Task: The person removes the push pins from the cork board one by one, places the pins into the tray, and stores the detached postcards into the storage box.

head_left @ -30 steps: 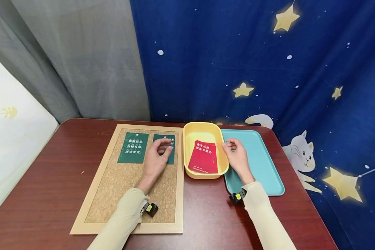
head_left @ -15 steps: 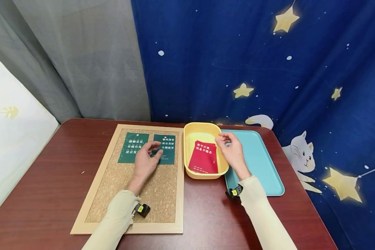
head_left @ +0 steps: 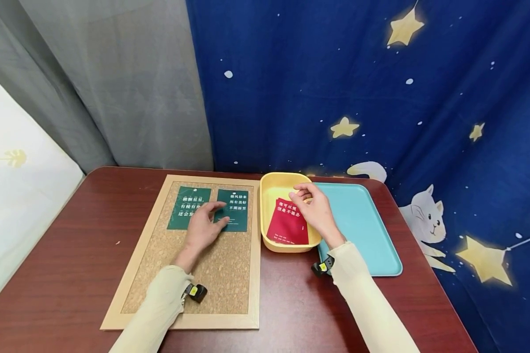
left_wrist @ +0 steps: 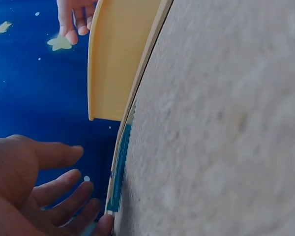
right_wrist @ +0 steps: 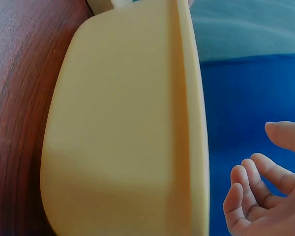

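Observation:
My left hand (head_left: 204, 225) hovers over the cork board (head_left: 185, 274), between two dark green cards, with its fingers loosely bent and nothing in them. The left green card (head_left: 181, 211) is partly covered by that hand; the right green card (head_left: 236, 215) shows most of its white lettering. A small pale pin tops each card. Over the right side of a yellow bin (head_left: 269, 184) is my right hand (head_left: 316, 211), thumb and fingers apart in the right wrist view and holding nothing. Several red cards (head_left: 287, 228) with white lettering lie stacked in the bin, partly under this hand.
A teal tray (head_left: 362, 220) lies right of the bin, partly beneath my right forearm. The wood-framed board stands close against the bin's left side. Curtains (head_left: 318, 88) hang behind the far edge of the dark red table (head_left: 287, 299).
My right hand has moved left, from the bin's right rim to over the red cards. The left hand has shifted left and slightly down, uncovering the right green card's lettering.

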### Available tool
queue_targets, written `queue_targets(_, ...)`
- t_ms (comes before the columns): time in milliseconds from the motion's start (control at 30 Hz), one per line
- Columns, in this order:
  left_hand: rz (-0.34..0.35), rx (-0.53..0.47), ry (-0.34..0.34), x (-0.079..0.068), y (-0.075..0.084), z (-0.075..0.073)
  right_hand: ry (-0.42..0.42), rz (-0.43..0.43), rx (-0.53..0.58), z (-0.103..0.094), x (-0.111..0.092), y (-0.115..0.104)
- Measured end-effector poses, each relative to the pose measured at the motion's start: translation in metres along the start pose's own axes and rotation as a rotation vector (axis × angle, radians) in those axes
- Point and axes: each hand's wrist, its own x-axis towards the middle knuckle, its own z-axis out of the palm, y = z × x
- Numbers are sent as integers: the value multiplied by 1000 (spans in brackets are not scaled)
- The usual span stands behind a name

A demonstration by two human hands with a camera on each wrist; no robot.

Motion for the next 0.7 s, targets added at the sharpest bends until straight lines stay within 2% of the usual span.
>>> queue_targets(433, 39, 241, -173, 9, -6, -2, -77, -55, 6, 19, 2, -12)
queue_targets(700, 56, 363, -227, 12, -5, -1, -102, -90, -18, 27, 5, -17)
